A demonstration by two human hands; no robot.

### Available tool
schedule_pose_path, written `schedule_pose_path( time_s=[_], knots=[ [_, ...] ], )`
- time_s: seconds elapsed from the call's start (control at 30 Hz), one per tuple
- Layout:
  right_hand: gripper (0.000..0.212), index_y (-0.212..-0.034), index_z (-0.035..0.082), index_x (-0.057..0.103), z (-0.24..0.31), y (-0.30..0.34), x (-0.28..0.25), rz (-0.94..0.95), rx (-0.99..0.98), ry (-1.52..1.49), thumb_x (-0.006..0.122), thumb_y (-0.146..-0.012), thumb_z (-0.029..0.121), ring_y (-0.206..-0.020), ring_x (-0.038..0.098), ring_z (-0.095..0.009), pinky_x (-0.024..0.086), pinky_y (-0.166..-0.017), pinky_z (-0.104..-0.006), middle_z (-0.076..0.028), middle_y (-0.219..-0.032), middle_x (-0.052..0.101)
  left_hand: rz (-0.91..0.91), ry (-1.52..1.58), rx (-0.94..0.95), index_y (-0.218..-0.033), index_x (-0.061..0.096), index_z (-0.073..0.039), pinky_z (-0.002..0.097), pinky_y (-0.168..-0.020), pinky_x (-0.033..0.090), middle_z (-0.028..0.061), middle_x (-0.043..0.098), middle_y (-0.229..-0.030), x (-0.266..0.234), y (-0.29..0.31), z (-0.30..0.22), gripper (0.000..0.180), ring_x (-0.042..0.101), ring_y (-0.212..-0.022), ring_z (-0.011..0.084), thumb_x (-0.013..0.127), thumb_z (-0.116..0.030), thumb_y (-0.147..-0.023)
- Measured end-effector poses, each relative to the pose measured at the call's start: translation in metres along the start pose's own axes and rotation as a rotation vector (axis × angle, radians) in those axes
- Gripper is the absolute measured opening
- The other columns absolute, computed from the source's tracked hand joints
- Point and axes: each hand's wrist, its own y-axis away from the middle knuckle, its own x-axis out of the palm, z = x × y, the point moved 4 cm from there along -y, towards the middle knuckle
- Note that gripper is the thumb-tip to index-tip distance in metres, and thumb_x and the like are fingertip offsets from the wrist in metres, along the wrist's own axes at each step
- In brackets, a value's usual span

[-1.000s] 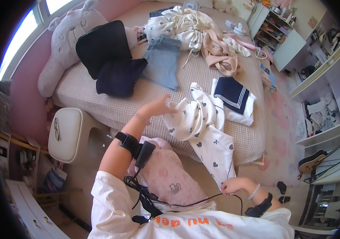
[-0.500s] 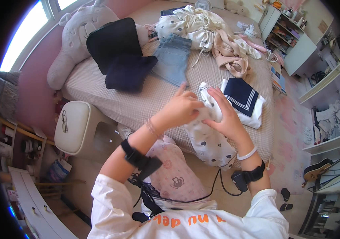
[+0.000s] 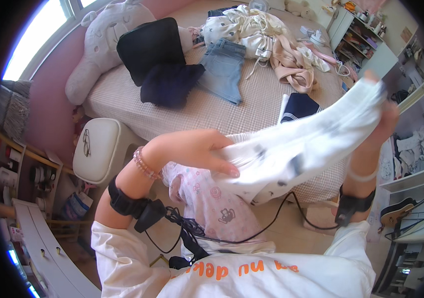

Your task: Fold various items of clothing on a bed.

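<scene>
A white garment (image 3: 301, 144) with a dark heart print is stretched slantwise between my hands, above my lap and the bed's near edge. It is partly blurred; whether it is trousers or a top I cannot tell. My left hand (image 3: 197, 153) grips its lower, gathered end, thumb in front and fingers behind the cloth. At the raised far end, my right hand (image 3: 388, 121) holds the bunched cloth, its fingers mostly hidden. Partly covered behind the garment lies a folded navy and white sailor-collar top (image 3: 299, 107) on the bed.
The checked bed (image 3: 117, 107) bears denim shorts (image 3: 222, 72), a dark navy garment (image 3: 169, 87), a black flat item (image 3: 150, 49) and heaped clothes (image 3: 252, 30). A white stool (image 3: 100, 154) with glasses stands left. Black cables (image 3: 232, 241) hang across my lap.
My hands have moved apart, the right one up and right, the left one slightly left and down. The garment, bunched before, is now drawn out between them.
</scene>
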Motion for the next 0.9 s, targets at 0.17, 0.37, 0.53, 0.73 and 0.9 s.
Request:
schedule_pose_path(
  time_s=[0.17, 0.37, 0.53, 0.73, 0.9],
  knots=[
    [0.025, -0.091, 0.005, 0.039, 0.044, -0.031, -0.031, -0.002, 0.016, 0.334, 0.048, -0.076, 0.023, -0.074, 0.045, -0.008, 0.037, -0.065, -0.0216, 0.0, -0.076, 0.044, -0.286, -0.479, -0.142, -0.092, 0.06, -0.001, 0.0313, -0.058, 0.044, 0.0156, 0.058, -0.071, -0.035, -0.004, 0.02, 0.026, 0.054, -0.06, 0.0202, 0.051, -0.024, -0.084],
    [0.019, -0.083, 0.006, 0.044, 0.11, -0.102, -0.102, 0.082, 0.005, 1.265, 0.054, -0.082, 0.022, -0.073, 0.046, -0.007, 0.037, -0.066, -0.02, 0.001, -0.079, 0.049, -1.084, -1.426, 0.274, -0.101, 0.057, -0.005, 0.0328, -0.071, 0.044, 0.0145, 0.059, -0.09, -0.2, 0.064, -0.027, 0.021, 0.056, -0.079, 0.029, 0.047, -0.01, -0.083],
    [0.019, -0.095, 0.006, 0.053, 0.134, -0.117, -0.052, -0.1, -0.4, 1.51, 0.057, -0.081, 0.018, -0.09, 0.051, -0.009, 0.04, -0.076, -0.0208, -0.003, -0.097, 0.056, -1.393, -1.336, 0.427, -0.09, 0.061, -0.005, 0.0361, -0.078, 0.043, 0.0167, 0.059, -0.085, -0.163, 0.065, -0.14, 0.019, 0.056, -0.085, 0.0292, 0.055, -0.01, -0.072],
    [0.026, -0.089, 0.004, 0.056, 0.027, -0.046, 0.026, 0.257, -0.218, 1.697, 0.065, -0.066, 0.013, -0.087, 0.055, -0.025, 0.042, -0.08, -0.0322, -0.01, -0.09, 0.057, -0.93, -1.261, 0.435, -0.096, 0.061, -0.014, 0.0335, -0.076, 0.042, 0.0044, 0.058, -0.078, -0.101, 0.049, -0.062, 0.025, 0.054, -0.074, 0.0225, 0.056, -0.006, -0.072],
    [0.016, -0.074, 0.009, 0.055, -0.109, 0.033, -0.006, 0.561, 0.033, 1.666, 0.064, -0.061, 0.011, -0.081, 0.054, -0.022, 0.039, -0.079, -0.035, -0.007, -0.077, 0.055, -0.441, -1.207, 0.184, -0.085, 0.061, -0.018, 0.036, -0.09, 0.035, -0.0033, 0.056, -0.073, -0.032, 0.029, 0.078, 0.012, 0.055, -0.08, 0.0136, 0.055, -0.016, -0.074]
  ],
)
